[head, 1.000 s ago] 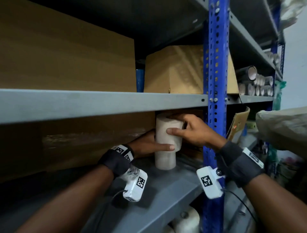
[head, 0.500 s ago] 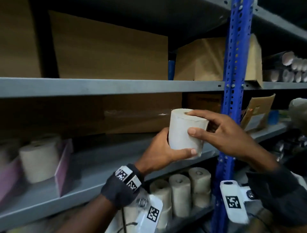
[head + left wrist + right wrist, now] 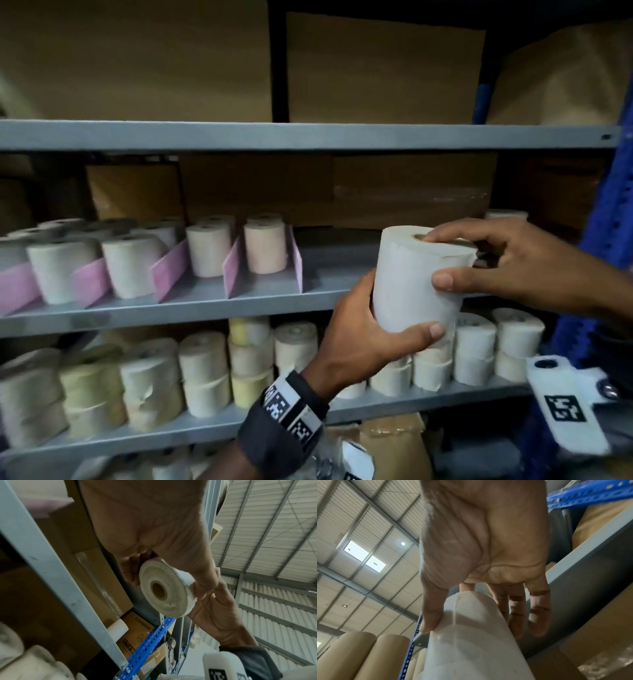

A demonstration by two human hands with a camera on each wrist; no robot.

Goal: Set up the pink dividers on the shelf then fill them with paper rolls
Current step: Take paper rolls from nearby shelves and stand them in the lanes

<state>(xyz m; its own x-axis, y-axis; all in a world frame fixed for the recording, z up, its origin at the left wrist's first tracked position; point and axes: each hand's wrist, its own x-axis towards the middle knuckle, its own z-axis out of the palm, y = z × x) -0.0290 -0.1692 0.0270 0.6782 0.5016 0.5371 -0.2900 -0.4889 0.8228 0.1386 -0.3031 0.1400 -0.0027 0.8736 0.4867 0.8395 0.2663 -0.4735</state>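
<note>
A white paper roll [image 3: 418, 277] is held upright in front of the middle shelf [image 3: 171, 308], to the right of the dividers. My left hand [image 3: 387, 337] grips its lower part from the left. My right hand [image 3: 489, 267] pinches its top rim from the right. From below, the left wrist view shows the roll [image 3: 164, 591] and its core. The roll [image 3: 471, 635] sits under my right thumb in the right wrist view. Several pink dividers [image 3: 236, 265] stand slanted on the shelf, with rolls [image 3: 265, 246] between them.
Bare shelf [image 3: 342, 270] lies right of the last divider [image 3: 296, 263]. Cardboard boxes [image 3: 411, 192] line the back. The lower shelf is packed with stacked rolls [image 3: 205, 370]. A blue upright [image 3: 613, 205] stands at the right. One more roll [image 3: 507, 215] stands behind my right hand.
Both hands lifted the roll off the shelf's right end by the blue upright and carried it left. The view swung left, bringing the dividers into sight.
</note>
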